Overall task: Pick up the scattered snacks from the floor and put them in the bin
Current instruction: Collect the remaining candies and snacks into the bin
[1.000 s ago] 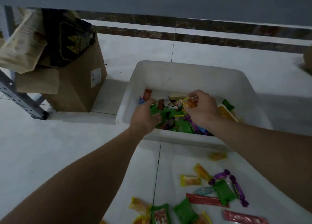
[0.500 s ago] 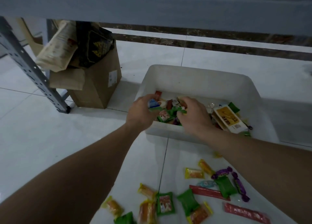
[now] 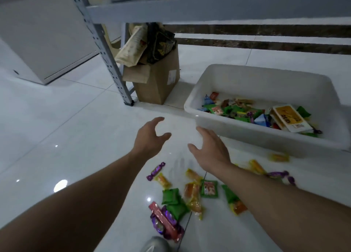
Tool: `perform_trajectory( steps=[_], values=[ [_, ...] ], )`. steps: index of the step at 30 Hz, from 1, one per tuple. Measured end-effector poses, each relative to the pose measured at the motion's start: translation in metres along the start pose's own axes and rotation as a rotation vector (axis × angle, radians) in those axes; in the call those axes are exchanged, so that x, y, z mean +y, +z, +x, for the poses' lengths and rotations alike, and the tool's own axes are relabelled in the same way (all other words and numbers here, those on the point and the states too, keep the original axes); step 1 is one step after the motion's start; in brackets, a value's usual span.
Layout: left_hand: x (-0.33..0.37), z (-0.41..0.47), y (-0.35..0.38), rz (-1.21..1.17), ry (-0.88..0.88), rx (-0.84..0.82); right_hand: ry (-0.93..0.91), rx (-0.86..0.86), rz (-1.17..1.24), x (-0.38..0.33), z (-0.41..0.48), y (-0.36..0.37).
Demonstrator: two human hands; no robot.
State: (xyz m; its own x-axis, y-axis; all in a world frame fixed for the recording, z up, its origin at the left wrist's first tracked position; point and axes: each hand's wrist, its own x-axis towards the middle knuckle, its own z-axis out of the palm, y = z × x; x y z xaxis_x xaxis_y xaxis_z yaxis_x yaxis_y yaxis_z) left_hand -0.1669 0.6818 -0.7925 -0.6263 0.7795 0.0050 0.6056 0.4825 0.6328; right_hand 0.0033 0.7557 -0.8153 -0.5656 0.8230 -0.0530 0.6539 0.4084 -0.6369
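Note:
A white plastic bin [image 3: 266,135] stands on the tiled floor at the right, holding several wrapped snacks and a yellow-and-white packet [image 3: 288,118]. Scattered snacks [image 3: 190,194] lie on the floor below my hands: green pouches, orange and yellow candies, purple twists and a red bar [image 3: 163,219]. My left hand [image 3: 150,137] hovers open and empty above the floor, left of the bin. My right hand [image 3: 210,149] is open too, just in front of the bin's near left corner. More candies [image 3: 279,157] lie along the bin's front wall, partly hidden by my right forearm.
A grey metal shelf post [image 3: 112,65] stands behind my hands, with a brown cardboard box [image 3: 159,84] stuffed with paper bags beside it. A white cabinet [image 3: 38,42] is at the far left. My knee [image 3: 155,245] shows at the bottom edge.
Both hands were inside the bin among the snacks; now they have pulled back out, empty and spread, over the floor to the bin's left. The view has swung left.

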Motion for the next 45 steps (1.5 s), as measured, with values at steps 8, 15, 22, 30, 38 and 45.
perform_trajectory(
  steps=[8, 15, 22, 30, 38, 45],
  values=[
    [-0.043, -0.057, -0.009, 0.018, -0.173, 0.011, -0.008, -0.219, -0.061, -0.002, -0.025, 0.026],
    [-0.051, -0.060, 0.029, -0.030, -0.184, -0.065, -0.051, -0.340, -0.159, 0.012, -0.015, 0.035],
    [-0.081, -0.062, 0.047, 0.040, -0.152, -0.208, -0.059, -0.480, -0.252, 0.035, -0.009, 0.061],
    [-0.115, -0.047, 0.052, 0.084, -0.135, -0.251, -0.087, -0.575, -0.395, 0.049, -0.013, 0.100],
    [-0.134, -0.040, 0.063, 0.088, -0.062, -0.330, -0.077, -0.548, -0.356, 0.055, -0.004, 0.116],
    [-0.145, -0.036, 0.069, 0.096, -0.048, -0.387, -0.212, -0.625, -0.439, 0.052, 0.001, 0.113]
  ],
)
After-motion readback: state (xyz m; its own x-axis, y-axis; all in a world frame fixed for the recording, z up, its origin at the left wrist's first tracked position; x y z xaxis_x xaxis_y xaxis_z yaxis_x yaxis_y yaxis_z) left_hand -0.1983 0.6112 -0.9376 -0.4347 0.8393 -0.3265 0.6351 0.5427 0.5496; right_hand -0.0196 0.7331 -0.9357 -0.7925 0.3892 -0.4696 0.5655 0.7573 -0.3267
